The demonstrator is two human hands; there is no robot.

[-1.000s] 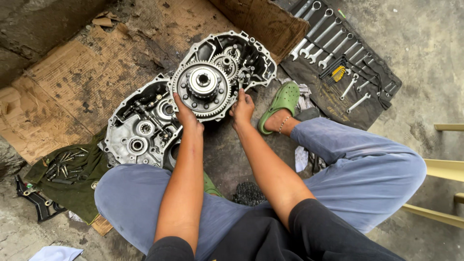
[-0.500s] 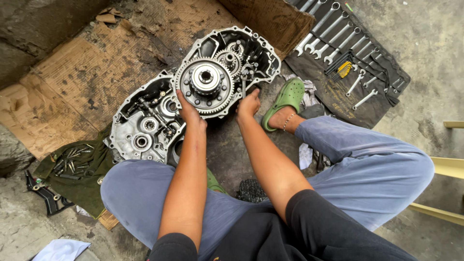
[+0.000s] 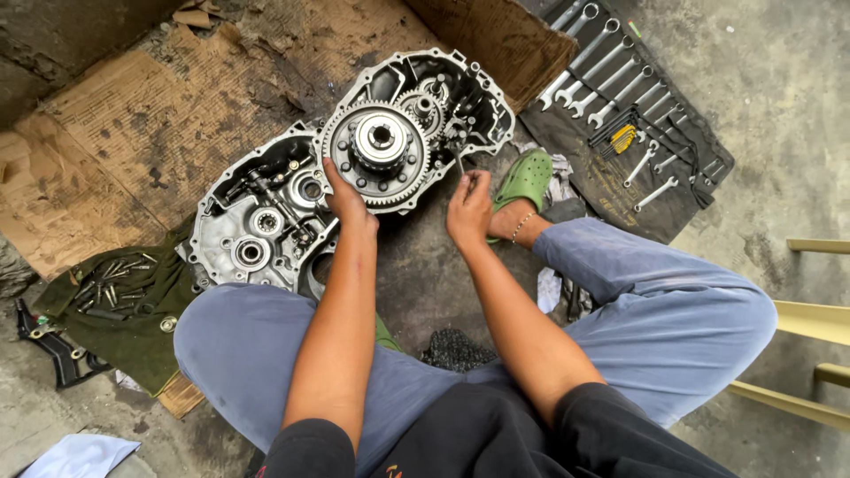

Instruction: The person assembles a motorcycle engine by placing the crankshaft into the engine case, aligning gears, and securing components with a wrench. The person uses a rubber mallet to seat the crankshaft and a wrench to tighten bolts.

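Left hand [image 3: 343, 196] grips the large ring gear [image 3: 381, 156] at its seven o'clock edge, steadying it. Right hand [image 3: 469, 205], at four o'clock, pinches a thin pin [image 3: 459, 162] beside the casing half [image 3: 460, 97].

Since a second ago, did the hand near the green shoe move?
Yes. The right hand left the big round toothed gear rim and drew back toward the green rubber clog.

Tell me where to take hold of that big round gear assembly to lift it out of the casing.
Grip the big gear by its toothed outer rim, one hand on each side, coming from above. It lies flat in the casing half, hub up, so the rim is the exposed edge. The left hand already rests on the near-left rim; the right hand is off it.
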